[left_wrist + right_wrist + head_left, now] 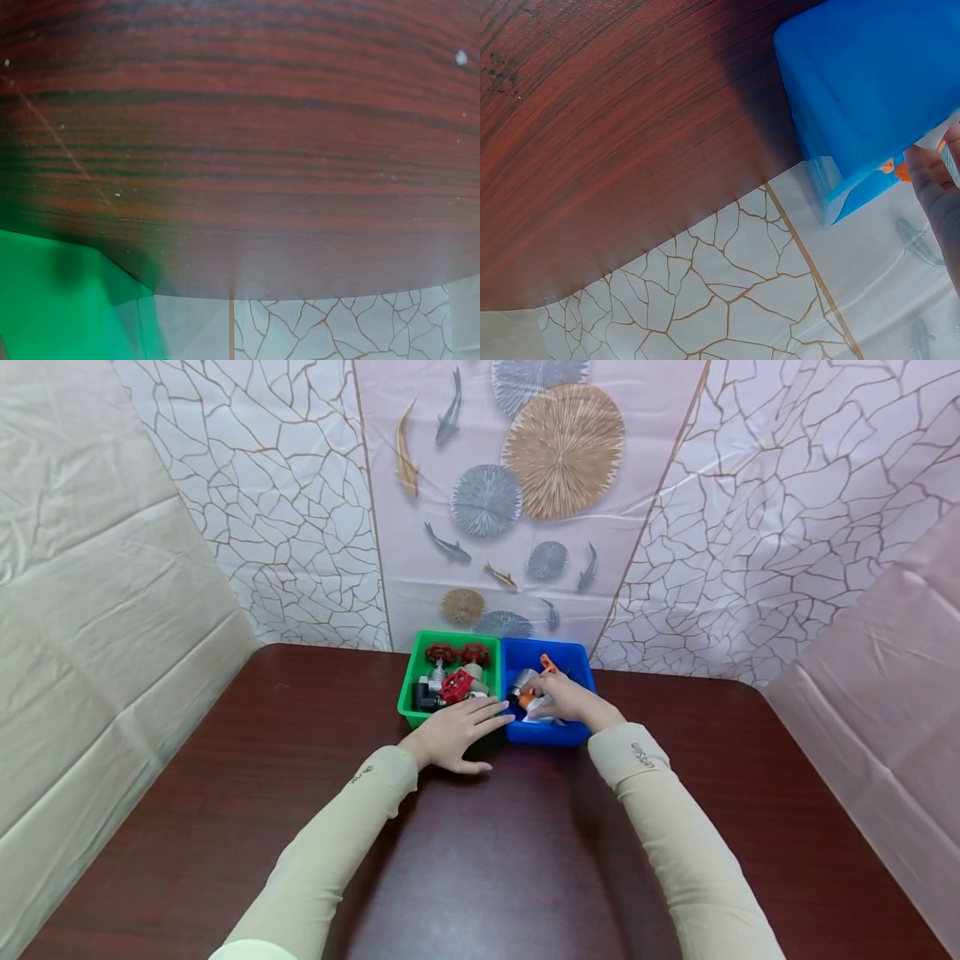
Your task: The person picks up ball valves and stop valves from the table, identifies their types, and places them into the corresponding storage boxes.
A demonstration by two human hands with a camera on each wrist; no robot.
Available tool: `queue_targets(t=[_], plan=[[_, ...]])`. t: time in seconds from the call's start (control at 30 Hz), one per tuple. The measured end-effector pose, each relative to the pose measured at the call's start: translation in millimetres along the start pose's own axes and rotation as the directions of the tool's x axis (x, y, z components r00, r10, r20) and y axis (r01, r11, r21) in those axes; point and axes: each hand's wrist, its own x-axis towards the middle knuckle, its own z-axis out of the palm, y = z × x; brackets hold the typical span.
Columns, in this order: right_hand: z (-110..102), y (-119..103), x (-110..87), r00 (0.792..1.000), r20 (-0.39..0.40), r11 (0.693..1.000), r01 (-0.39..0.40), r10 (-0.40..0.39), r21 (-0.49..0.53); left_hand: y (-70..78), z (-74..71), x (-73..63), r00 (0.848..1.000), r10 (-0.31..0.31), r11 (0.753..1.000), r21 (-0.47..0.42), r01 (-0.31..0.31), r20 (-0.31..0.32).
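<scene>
My left hand (pixel 459 731) spreads its straight fingers over the front corner of a green bin (pixel 407 683), fingertips reaching the blue bin's edge. Inside the green bin are several valves with red handwheels (pixel 455 687) and a black fitting. My right hand (pixel 568 700) reaches down into the blue bin (pixel 547 734), its fingers bent among parts with orange handles (pixel 550 663) and a metal fitting (pixel 523 680). A white piece (pixel 932 136) shows by its fingertips in the right wrist view; I cannot tell whether they grip it. No part of the left hand shows in the left wrist view.
Both bins stand side by side at the back edge of a dark red-brown wooden table (pixel 480 860). Behind them hangs a patterned cloth (pixel 300 510) with fish and round motifs. Pale cloth walls (pixel 90 635) flank the table left and right.
</scene>
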Motion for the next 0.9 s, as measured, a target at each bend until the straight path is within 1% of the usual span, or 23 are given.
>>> queue_targets(t=[0.13, 0.3, 0.53, 0.6, 0.73, 0.9], plan=[[1, -1, -1.7, 1.000, -0.001, 1.000, -0.008, 0.008, 0.003, 0.6, -0.2, -1.0, 1.000, -0.001, 1.000, -0.004, 0.001, 0.003], [-2, -1, -5.0, 0.999, -0.013, 0.999, -0.045, 0.045, -0.010, 0.9, -0.7, -0.7, 1.000, 0.006, 1.000, -0.001, -0.006, 0.001], [-7, 0, -9.3, 0.999, -0.034, 0.999, -0.043, 0.043, -0.019, 0.6, -2.1, 0.9, 1.000, 0.003, 1.000, 0.002, -0.003, -0.009], [-9, -1, -11.6, 0.997, -0.033, 0.998, -0.067, 0.066, -0.015, 0.9, -2.4, 1.3, 1.000, 0.000, 1.000, 0.005, 0.000, -0.006], [-13, -2, -18.2, 0.995, -0.041, 0.996, -0.093, 0.092, -0.016, 2.1, -3.7, 2.3, 1.000, -0.011, 1.000, -0.015, 0.011, 0.016], [-20, 1, -28.6, 0.993, -0.099, 0.998, -0.070, 0.069, -0.005, 3.9, -9.6, 4.1, 0.997, -0.043, 0.995, -0.085, 0.048, 0.061]])
